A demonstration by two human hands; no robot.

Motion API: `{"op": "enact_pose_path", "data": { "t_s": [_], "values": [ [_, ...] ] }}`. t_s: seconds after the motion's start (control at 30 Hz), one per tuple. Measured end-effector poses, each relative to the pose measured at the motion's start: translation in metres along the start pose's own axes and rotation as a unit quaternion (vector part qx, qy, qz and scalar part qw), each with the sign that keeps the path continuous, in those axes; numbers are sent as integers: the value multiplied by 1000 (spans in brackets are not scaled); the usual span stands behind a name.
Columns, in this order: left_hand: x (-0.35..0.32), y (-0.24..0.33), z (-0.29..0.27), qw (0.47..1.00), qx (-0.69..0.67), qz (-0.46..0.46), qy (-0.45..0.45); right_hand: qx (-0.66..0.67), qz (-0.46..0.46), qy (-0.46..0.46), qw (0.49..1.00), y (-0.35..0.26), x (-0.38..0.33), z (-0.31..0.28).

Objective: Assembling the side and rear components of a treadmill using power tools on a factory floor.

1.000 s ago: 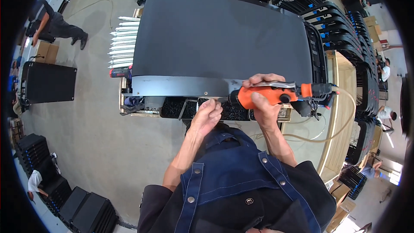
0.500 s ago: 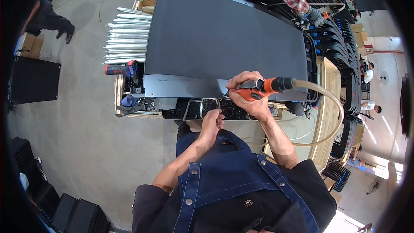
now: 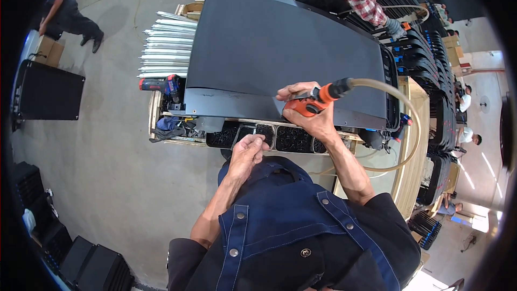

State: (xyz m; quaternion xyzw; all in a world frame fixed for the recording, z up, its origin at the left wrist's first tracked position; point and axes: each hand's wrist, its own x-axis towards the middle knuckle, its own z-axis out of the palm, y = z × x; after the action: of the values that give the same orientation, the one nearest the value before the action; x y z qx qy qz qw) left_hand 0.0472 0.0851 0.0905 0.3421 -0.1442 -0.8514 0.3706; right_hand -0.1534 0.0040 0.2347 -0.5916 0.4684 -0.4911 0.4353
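Observation:
My right hand [image 3: 312,116] is wrapped around an orange air tool [image 3: 308,106], its fingers closed on the body. A clear hose [image 3: 396,90] runs from the tool's black coupling and loops back to the right. The tool is over the near edge of a large dark grey panel [image 3: 285,48]; its tip is hidden by the hand. My left hand [image 3: 249,153] is closed, thumb against fingers, just in front of a black parts bin [image 3: 221,138] holding small black pieces. What the left fingers pinch, if anything, is too small to make out.
Silvery metal strips [image 3: 169,46] stick out left of the panel, above a red-and-blue cordless drill [image 3: 171,86]. A co-worker in a plaid sleeve [image 3: 363,2] works at the far right edge. Stacked black parts [image 3: 417,59] and a wooden crate [image 3: 412,129] stand right.
My left hand has moved left and slightly toward me, away from the middle bins. The air tool in my right hand has tilted and shifted slightly left. The co-worker's hand has shifted.

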Motion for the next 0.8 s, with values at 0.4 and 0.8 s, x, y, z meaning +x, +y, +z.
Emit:
{"op": "enact_pose_path", "data": {
  "t_s": [0.4, 0.8],
  "values": [
    [-6, 2, 24, 986, -146, 69, -33, 379, 30, 134, 915, 7, -27, -22],
    [-18, 46, -1, 995, -34, 97, -9, 418, 78, 208, 881, 12, -14, 18]
  ]
}}
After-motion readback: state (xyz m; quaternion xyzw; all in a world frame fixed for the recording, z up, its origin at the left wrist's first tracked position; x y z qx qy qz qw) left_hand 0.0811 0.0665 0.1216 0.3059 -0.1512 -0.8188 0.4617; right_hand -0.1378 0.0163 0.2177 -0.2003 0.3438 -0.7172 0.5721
